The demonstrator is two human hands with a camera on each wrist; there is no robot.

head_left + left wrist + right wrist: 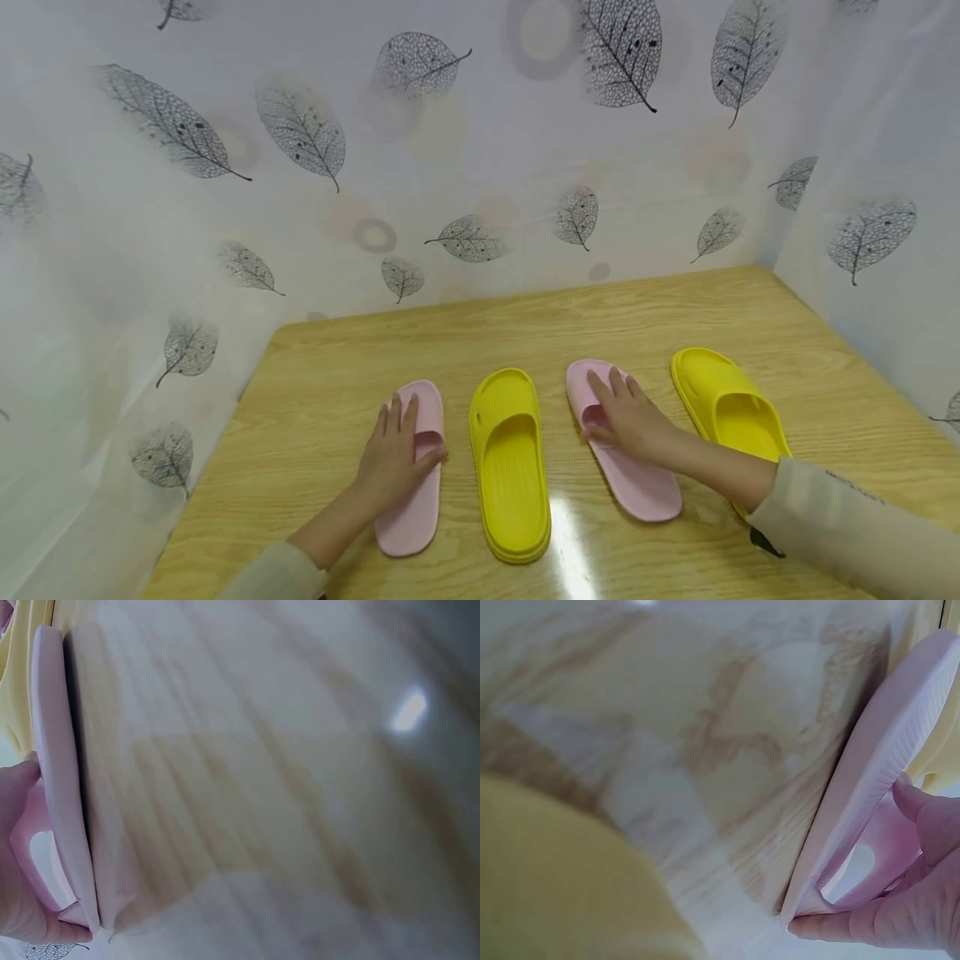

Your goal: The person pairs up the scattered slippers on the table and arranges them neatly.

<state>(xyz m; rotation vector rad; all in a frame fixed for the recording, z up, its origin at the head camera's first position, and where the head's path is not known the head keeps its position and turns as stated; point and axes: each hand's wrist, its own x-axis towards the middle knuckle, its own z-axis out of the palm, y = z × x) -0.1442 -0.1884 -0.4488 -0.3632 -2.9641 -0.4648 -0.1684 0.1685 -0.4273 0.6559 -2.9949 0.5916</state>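
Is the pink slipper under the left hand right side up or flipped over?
Right side up: the pink slipper shows its strap on top, beneath the left hand, insole facing up.

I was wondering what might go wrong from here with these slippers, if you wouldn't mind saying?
The left yellow slipper lies between the left pink slipper and the right pink slipper, so drawing those together might bump it. The right sleeve hides part of the right yellow slipper in the head view; lowering that arm could nudge it. The wood-grain table looks shiny, so either pink slipper might slide if pushed.
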